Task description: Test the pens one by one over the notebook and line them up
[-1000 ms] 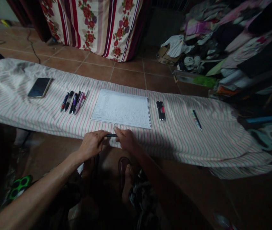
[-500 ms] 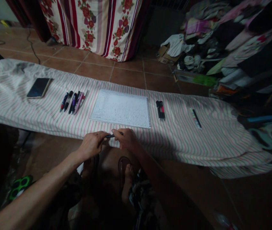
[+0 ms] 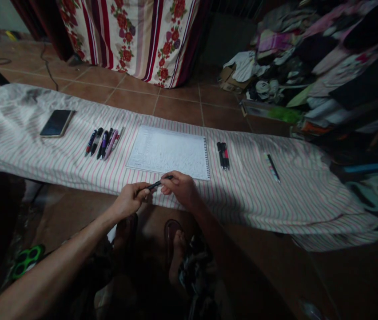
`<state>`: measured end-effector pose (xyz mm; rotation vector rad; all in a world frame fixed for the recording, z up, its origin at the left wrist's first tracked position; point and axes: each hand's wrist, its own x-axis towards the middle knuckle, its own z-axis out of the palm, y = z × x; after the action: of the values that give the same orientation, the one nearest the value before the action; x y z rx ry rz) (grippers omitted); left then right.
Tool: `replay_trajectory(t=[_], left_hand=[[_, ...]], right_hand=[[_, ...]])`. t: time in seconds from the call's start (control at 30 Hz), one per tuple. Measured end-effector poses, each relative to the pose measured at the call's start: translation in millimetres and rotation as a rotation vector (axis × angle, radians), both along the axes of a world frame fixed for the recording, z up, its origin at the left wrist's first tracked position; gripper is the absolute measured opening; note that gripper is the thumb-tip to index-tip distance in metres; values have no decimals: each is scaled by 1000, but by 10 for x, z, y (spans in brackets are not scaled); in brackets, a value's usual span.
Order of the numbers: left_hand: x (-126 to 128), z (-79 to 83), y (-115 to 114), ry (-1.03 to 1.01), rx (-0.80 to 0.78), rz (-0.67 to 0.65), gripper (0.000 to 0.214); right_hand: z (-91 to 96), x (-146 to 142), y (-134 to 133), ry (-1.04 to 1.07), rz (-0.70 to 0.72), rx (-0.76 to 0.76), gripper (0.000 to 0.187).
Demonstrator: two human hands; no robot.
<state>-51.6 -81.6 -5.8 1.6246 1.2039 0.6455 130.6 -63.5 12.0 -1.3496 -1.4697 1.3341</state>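
A dark pen is held between my two hands, tilted up toward the right, over the near edge of the striped cloth. My left hand is closed on its lower left end. The fingers of my right hand pinch its upper right end. Just beyond them lies a spiral notebook, its page covered with faint marks and its coil on the right. Left of the notebook is a row of several pens. To its right lie a few dark pens side by side, and farther right a single pen.
The striped cloth covers a long, low surface. A phone lies at its left. Beyond stand a floral curtain and, at right, a heap of clothes with a cardboard box. My sandalled feet are below.
My right hand has moved slightly up and right, so the pen is now more tilted and more of it shows between my hands. The view has shifted slightly.
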Motion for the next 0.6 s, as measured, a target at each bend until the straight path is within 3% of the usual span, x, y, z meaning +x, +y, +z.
replay_trajectory(t=[0.1, 0.2, 0.33, 0.47, 0.6], left_hand=[[46, 11, -33, -7, 29, 24, 28], [127, 36, -35, -89, -38, 38, 27], [236, 92, -6, -328, -194, 25, 29], [296, 142, 21, -493, -294, 17, 32], [335, 176, 52, -563, -364, 43, 32]], right_hand=[[15, -82, -9, -191, -140, 59, 26], [4, -142, 9, -284, -235, 125, 34], [9, -163, 49, 11, -227, 6, 29], [107, -100, 62, 382, -116, -90, 39], [141, -21, 95, 415, -112, -84, 39]])
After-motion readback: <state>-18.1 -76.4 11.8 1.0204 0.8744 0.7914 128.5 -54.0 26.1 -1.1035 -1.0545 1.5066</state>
